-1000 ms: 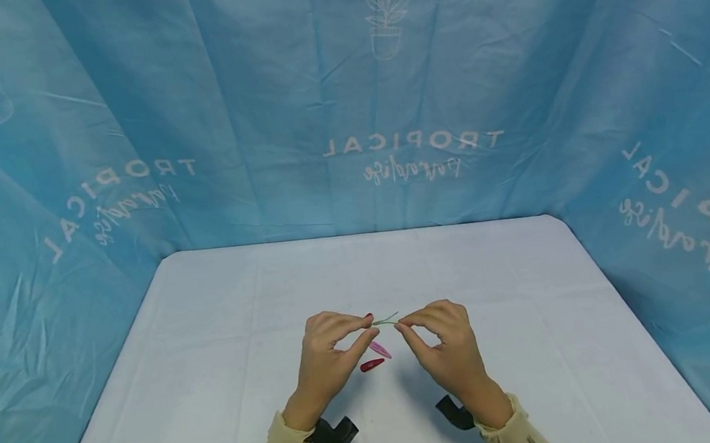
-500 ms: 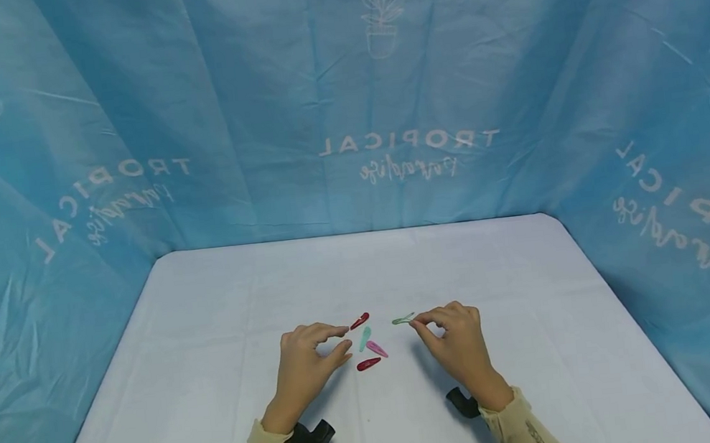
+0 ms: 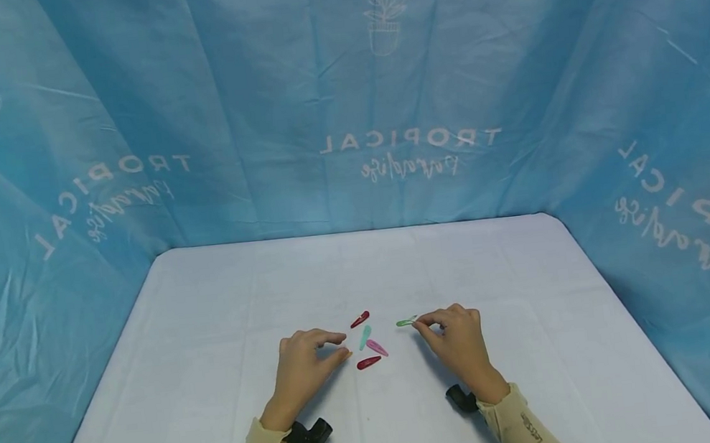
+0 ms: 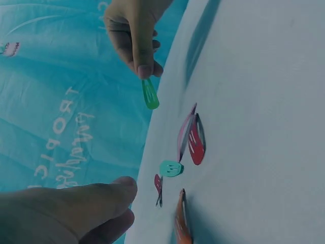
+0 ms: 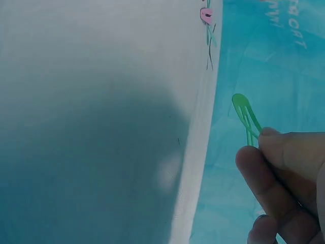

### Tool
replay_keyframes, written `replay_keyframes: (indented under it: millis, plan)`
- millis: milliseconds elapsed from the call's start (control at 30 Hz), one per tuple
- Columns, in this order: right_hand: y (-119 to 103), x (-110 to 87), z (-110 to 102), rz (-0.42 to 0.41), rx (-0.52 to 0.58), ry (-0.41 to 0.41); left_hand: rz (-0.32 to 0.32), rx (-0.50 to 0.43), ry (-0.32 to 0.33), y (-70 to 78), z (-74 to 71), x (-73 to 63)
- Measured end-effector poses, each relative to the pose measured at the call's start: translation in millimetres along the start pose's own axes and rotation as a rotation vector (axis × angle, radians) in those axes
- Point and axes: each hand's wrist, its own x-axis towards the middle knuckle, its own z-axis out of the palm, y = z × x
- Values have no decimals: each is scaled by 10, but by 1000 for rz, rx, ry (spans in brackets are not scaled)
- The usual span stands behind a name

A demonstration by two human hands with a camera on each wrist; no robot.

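Note:
My right hand [image 3: 453, 337] pinches a green snap hair clip [image 5: 242, 109] by its narrow end, between thumb and forefinger. The clip is held above the table, and its prongs stand apart in the right wrist view. My left hand [image 3: 308, 366] has its thumb and forefinger apart with nothing between them, left of the loose clips. An orange hair clip [image 4: 182, 223] lies close by its thumb, mostly hidden by it in the head view. Two red clips [image 3: 360, 319], a turquoise clip [image 3: 365, 337] and a pink clip [image 3: 378, 347] lie between the hands.
A white-covered table [image 3: 496, 264] stretches under both hands, its far edge meeting a blue printed curtain [image 3: 279, 114]. The curtain also hangs along the left and right sides. A black camera mount [image 3: 309, 436] sits on the left wrist, with another [image 3: 461, 399] on the right.
My left hand has let go of the green hair clip and moved left and slightly down. My right hand has drawn right with the clip, uncovering the turquoise and upper red clips.

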Motion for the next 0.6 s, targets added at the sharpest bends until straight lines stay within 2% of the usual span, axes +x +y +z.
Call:
replay_keyframes:
  millis: [167,300,600]
  plan:
    - [21,-3,12,34,-7,-27,-24,68,-44,-15,12,-18]
    - [41,-10,15,67,-16,-64,-32,84,-71,-31,28,-29]
    - [60,-37,0,104,-45,-99,-18,104,-69,-58,67,-40]
